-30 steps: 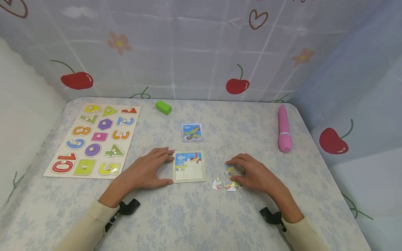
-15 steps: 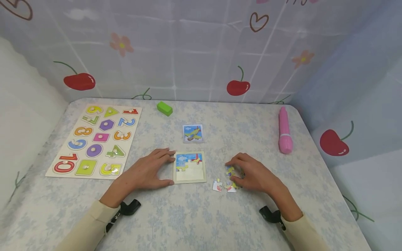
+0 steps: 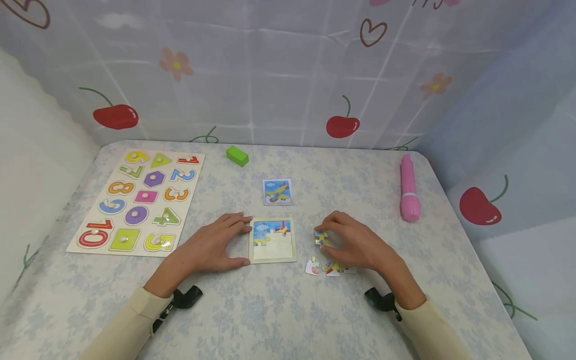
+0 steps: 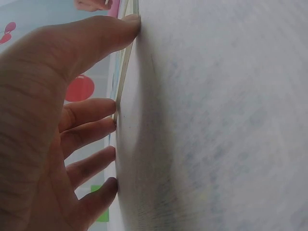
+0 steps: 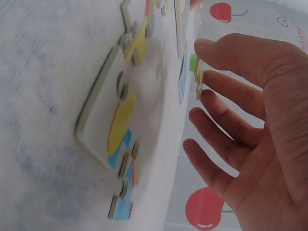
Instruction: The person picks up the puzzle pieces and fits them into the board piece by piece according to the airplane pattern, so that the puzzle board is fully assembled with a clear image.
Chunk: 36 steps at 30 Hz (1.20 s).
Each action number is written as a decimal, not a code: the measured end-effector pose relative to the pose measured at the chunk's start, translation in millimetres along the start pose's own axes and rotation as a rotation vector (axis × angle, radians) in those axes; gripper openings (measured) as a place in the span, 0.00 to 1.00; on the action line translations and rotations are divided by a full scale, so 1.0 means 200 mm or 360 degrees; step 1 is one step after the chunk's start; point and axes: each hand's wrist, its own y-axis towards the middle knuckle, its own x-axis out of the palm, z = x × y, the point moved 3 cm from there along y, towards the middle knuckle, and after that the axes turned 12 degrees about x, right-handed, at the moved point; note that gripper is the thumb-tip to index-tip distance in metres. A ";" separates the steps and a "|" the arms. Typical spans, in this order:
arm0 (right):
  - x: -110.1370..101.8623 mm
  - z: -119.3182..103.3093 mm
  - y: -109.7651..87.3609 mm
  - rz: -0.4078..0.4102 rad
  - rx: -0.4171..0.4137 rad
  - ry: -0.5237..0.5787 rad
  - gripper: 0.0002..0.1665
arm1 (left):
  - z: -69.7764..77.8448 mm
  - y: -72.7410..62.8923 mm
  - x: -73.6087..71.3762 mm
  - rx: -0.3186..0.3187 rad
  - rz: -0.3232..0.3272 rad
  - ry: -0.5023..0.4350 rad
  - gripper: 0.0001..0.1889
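Note:
My right hand [image 3: 357, 242] pinches a blue and yellow jigsaw piece [image 3: 321, 239] between thumb and fingertips. In the right wrist view that piece [image 5: 198, 77] shows edge-on, raised off the table, the other fingers spread. My left hand [image 3: 211, 245] rests beside the square puzzle tray [image 3: 294, 245], thumb and fingertips touching its left edge; its fingers are fairly straight in the left wrist view. Joined sky and red-tail pieces [image 3: 265, 226] fill the tray's top and left; its lower right shows bare board. Below the right hand lie a white and pink piece [image 3: 312, 266] and several others [image 3: 333, 269].
A picture card of a yellow plane [image 3: 277, 192] lies behind the tray. Farther back is a green block [image 3: 237, 156]. On the left lies a number and shape peg board [image 3: 135, 200]; on the right, a pink wand-shaped object [image 3: 409, 190]. A printed curtain [image 3: 288, 75] hangs behind the table.
My right hand has picked up the blue and yellow jigsaw piece and moved slightly left with it, uncovering more of the loose pieces. My left hand stays at the tray.

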 end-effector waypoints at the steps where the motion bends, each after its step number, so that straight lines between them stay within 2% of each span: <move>1: 0.00 -0.01 0.01 -0.0003 0.0001 0.0000 0.25 | 0.00 0.00 0.00 -0.0001 -0.0002 -0.0001 0.40; 12: 0.05 -0.08 0.07 0.0018 -0.0126 -0.0017 0.23 | 0.00 0.00 0.00 0.0007 -0.0012 0.0023 0.40; 27: 0.07 -0.21 0.18 -0.0044 -0.0228 -0.0086 0.23 | 0.00 0.00 0.00 -0.0025 -0.0045 0.0016 0.40; 36: 0.11 -0.27 0.25 -0.0111 -0.0283 -0.0108 0.23 | 0.00 0.00 0.00 -0.0013 -0.0032 0.0024 0.40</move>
